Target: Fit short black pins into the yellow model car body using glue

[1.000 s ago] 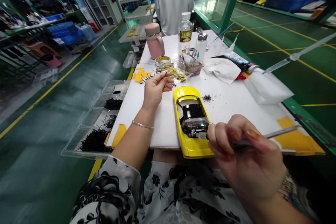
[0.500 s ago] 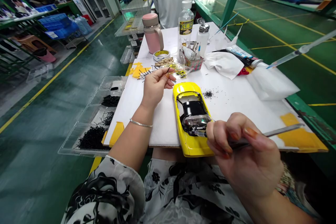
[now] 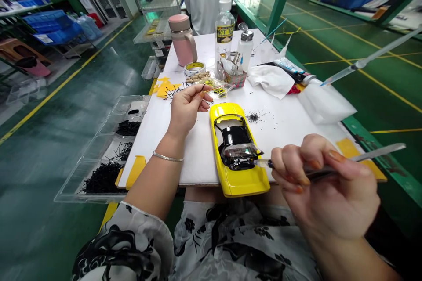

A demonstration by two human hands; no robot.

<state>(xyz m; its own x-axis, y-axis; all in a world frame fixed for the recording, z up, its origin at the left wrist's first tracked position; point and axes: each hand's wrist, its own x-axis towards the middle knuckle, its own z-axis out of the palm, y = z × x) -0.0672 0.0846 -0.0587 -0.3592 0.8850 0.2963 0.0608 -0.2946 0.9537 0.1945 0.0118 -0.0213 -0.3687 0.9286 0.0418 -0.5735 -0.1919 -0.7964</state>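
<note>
A yellow model car body (image 3: 245, 182) with a black roof panel (image 3: 234, 136) lies at the table's near edge, its rear window area open. My left hand (image 3: 187, 107) is closed in a pinch on a thin black strip, beyond the car and to its left. Closed around a slim metal tool (image 3: 384, 150), my right hand (image 3: 325, 180) is right of the car. The tool's flat end sticks out behind the fingers, and a clear narrow tip (image 3: 262, 163) points from the front of the hand to the car's rear opening. Whether it touches the car, I cannot tell.
Tiny black bits (image 3: 253, 117) lie right of the car. Beyond are a plastic bag of yellow parts (image 3: 219, 90), a tape roll (image 3: 194, 68), a pink mug (image 3: 183, 44), a bottle (image 3: 224, 30) and a white cloth (image 3: 272, 80). A clear tray (image 3: 70, 180) of black strips stands at left.
My right hand has drawn back to the right with the tool, away from the car. The left hand keeps its pinch. The whole view has shifted slightly.
</note>
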